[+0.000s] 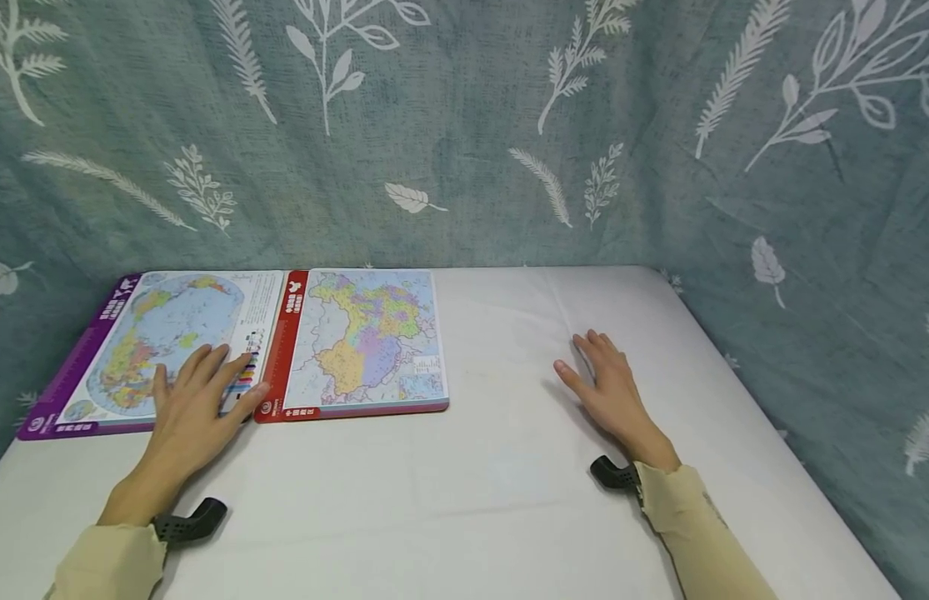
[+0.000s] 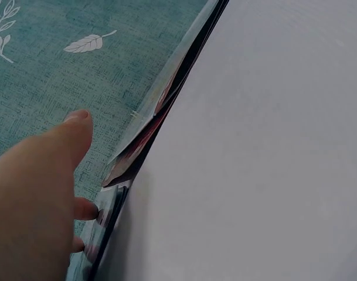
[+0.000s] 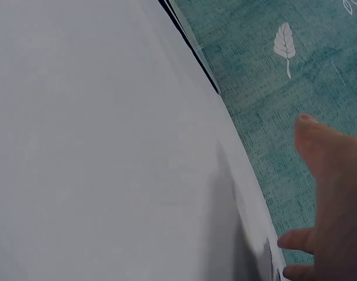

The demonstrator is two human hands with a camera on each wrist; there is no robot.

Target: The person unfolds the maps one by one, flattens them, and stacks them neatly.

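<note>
Two map boards lie side by side at the left of the table in the head view. The outer one is a world map with a purple border [image 1: 82, 350]; the inner one is a regional map with a red border [image 1: 367, 342]. My left hand [image 1: 197, 404] is spread over the lower right part of the world map, its thumb close to the red edge. Whether its fingers touch the map is hard to tell. My right hand [image 1: 610, 396] is over the white cloth to the right of both maps, its fingers extended and nothing held.
A white cloth [image 1: 494, 467] covers the table. Behind it and along the right side hangs a green curtain [image 1: 464, 167] with white leaf prints. Each wrist carries a black band, the left band [image 1: 190, 522] and the right band [image 1: 614, 475].
</note>
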